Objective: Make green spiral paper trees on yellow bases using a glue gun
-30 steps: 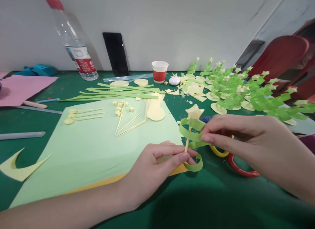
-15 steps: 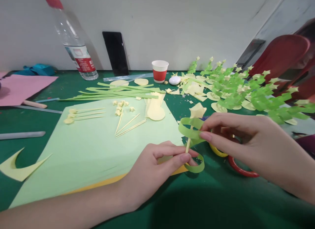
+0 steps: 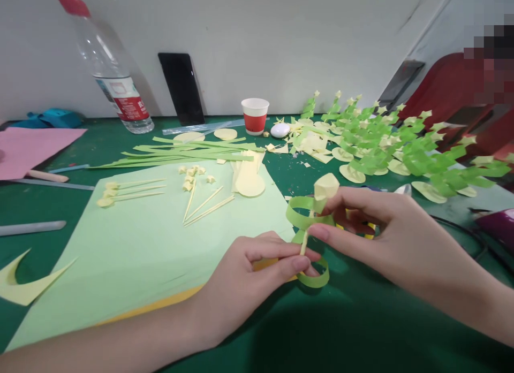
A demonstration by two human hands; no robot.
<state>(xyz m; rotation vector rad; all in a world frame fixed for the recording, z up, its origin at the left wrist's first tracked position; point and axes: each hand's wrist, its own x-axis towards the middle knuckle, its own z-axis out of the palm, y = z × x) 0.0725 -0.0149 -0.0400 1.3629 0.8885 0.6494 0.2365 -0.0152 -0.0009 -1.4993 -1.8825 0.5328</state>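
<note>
My left hand pinches a thin pale stick between thumb and fingers. A green paper strip bends in loops around this stick, one loop above my left fingers and one below them. At the stick's upper end is a pale yellow folded paper star, now showing a flat side. My right hand is closed on the upper part of the green strip, with its index finger just under the star and its thumb beside the stick. The exact pinch point is partly hidden.
Light green paper bears several sticks and small stars. Behind lie green strips, a paper cup, a phone and a bottle. Finished-looking star-topped green stems crowd the right; a purple object lies nearby.
The star and the upper strip have turned about the stick, and my right fingertips have shifted left, closer to the stick. The camera view has swung slightly right.
</note>
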